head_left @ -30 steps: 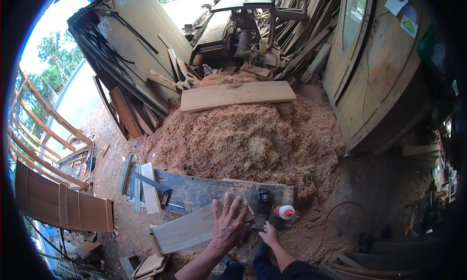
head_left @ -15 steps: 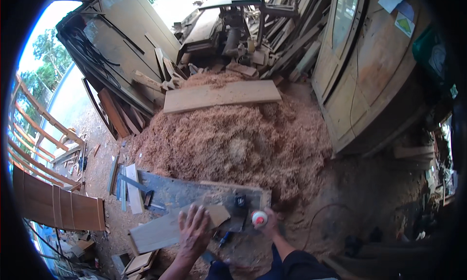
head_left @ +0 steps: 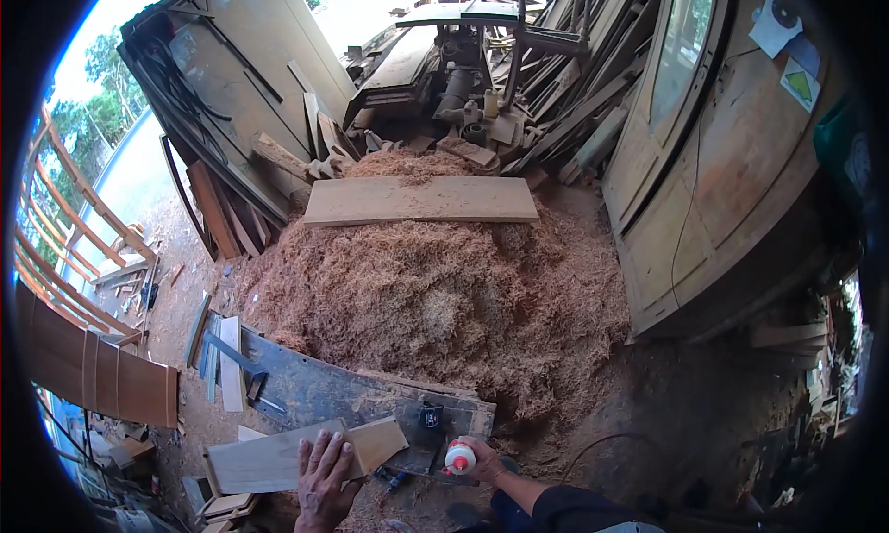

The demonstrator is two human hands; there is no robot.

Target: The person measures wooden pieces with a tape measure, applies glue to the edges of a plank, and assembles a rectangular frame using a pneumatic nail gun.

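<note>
In the head view, the left hand [head_left: 324,477] lies flat, fingers spread, on a pale wooden board [head_left: 278,459], a long, light-coloured plank with a smooth face that runs from lower left to upper right and ends in a squarer, slightly tilted end piece [head_left: 378,443]. The board rests on the near edge of a dark, stained table [head_left: 343,394], a long grey slab set low above the floor, and partly overhangs it toward the person. The left grip is open: the palm presses down on the board's right half and nothing is clasped. The right hand [head_left: 482,461] sits just to the right of the board's end, apart from it, at the table's near right corner; its grip is closed around a small white glue bottle [head_left: 459,459] with a red cap, the bottle lying sideways with its cap end turned left toward the board. A small dark clamp-like fitting [head_left: 431,414] stands on the table just above the bottle. Farther left on the table lie a dark hammer-like tool [head_left: 236,359] and a narrow pale strip of wood [head_left: 231,376]. Beyond the table a large heap of reddish wood shavings [head_left: 435,301] covers the floor, with a wide plank [head_left: 421,200] lying across its far side. Stacked boards and a machine [head_left: 454,70] crowd the back, and a wooden door panel [head_left: 704,163] leans at the right.
</note>
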